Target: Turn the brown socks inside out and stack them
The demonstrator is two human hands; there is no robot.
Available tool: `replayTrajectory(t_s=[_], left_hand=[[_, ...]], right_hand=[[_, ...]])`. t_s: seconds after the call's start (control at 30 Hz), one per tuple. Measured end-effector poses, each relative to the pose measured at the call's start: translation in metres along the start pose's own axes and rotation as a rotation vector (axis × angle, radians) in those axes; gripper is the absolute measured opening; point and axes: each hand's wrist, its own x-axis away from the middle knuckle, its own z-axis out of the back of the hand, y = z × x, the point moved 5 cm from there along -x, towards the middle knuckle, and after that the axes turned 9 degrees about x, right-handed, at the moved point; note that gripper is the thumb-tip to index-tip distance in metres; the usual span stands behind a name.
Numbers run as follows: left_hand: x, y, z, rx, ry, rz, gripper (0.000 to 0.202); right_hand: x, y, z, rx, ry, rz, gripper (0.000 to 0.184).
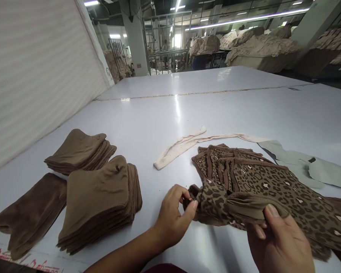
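My left hand (173, 216) pinches a corner of the leopard piece (216, 203) while my right hand (278, 242) closes its fingers on the folded edge, stretching it flat just above the printed pile (258, 178) on the tabletop (187, 106), brown stacks (99, 201) kept apart at left.

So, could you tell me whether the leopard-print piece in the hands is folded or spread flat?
Folded, partly: the leopard-print piece is doubled over along its near edge, pinched by the left hand and right hand.
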Motion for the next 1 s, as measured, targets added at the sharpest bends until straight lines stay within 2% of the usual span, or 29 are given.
replayTrajectory(t_s=[0.03,0.07,0.13,0.2,0.27,0.4,0.5,0.57,0.63,0.67,0.7,0.73,0.77,0.8,0.83,0.87,0.9,0.93,0.97,1.0], left_hand=[[-0.002,0.006,0.003,-0.050,0.062,-0.041,0.016],[-0.005,0.010,0.002,-0.086,0.068,-0.062,0.018],[-0.011,0.012,-0.007,-0.109,-0.029,-0.045,0.027],[-0.015,0.004,-0.020,-0.049,-0.161,0.022,0.035],[-0.016,-0.009,-0.028,0.021,-0.213,0.075,0.038],[-0.002,-0.033,-0.036,0.142,-0.190,0.170,0.040],[0.015,-0.043,-0.043,0.317,-0.287,0.278,0.041],[0.022,-0.043,-0.046,0.402,-0.453,0.379,0.042],[0.020,-0.036,-0.041,0.406,-0.637,0.412,0.038],[0.013,-0.030,-0.033,0.364,-0.666,0.371,0.031],[0.001,-0.021,-0.021,0.306,-0.614,0.282,0.021],[-0.013,-0.010,-0.006,0.223,-0.473,0.156,0.015],[-0.026,0.001,0.007,0.168,-0.342,0.036,0.021],[-0.035,0.010,0.012,0.150,-0.321,-0.042,0.028],[-0.041,0.016,0.010,0.150,-0.393,-0.063,0.030],[-0.043,0.017,0.001,0.174,-0.535,-0.032,0.029],[-0.040,0.015,-0.010,0.216,-0.705,0.046,0.025],[-0.035,0.011,-0.021,0.269,-0.828,0.147,0.022],[-0.030,0.006,-0.030,0.324,-0.867,0.245,0.021],[-0.027,0.001,-0.035,0.369,-0.818,0.317,0.022]], right_hand=[[0.003,0.001,-0.002,-0.028,0.000,-0.019,0.018],[0.007,0.001,-0.005,-0.066,-0.006,-0.032,0.019],[0.013,0.004,-0.012,-0.129,-0.032,-0.055,0.019],[0.017,0.007,-0.017,-0.149,-0.060,-0.071,0.020],[0.018,0.008,-0.015,-0.136,-0.053,-0.064,0.020],[0.015,-0.003,0.003,-0.138,0.112,0.020,0.012],[0.012,-0.015,0.011,-0.162,0.183,0.088,0.010],[0.009,-0.017,0.010,-0.129,0.115,0.077,0.010],[0.007,-0.013,0.003,-0.020,-0.091,0.020,0.012],[0.006,-0.011,-0.001,0.042,-0.205,0.010,0.014],[0.006,-0.010,-0.005,0.092,-0.325,0.017,0.015],[0.006,-0.009,-0.009,0.115,-0.434,0.047,0.015],[0.005,-0.010,-0.012,0.114,-0.515,0.080,0.016],[0.004,-0.010,-0.014,0.095,-0.569,0.103,0.016],[0.002,-0.009,-0.014,0.070,-0.598,0.111,0.017],[-0.001,-0.008,-0.014,0.047,-0.605,0.109,0.017],[-0.004,-0.007,-0.013,0.034,-0.586,0.104,0.017],[-0.008,-0.005,-0.010,0.039,-0.546,0.107,0.016],[-0.010,-0.005,-0.007,0.064,-0.504,0.127,0.015],[-0.012,-0.006,-0.005,0.113,-0.460,0.155,0.016]])
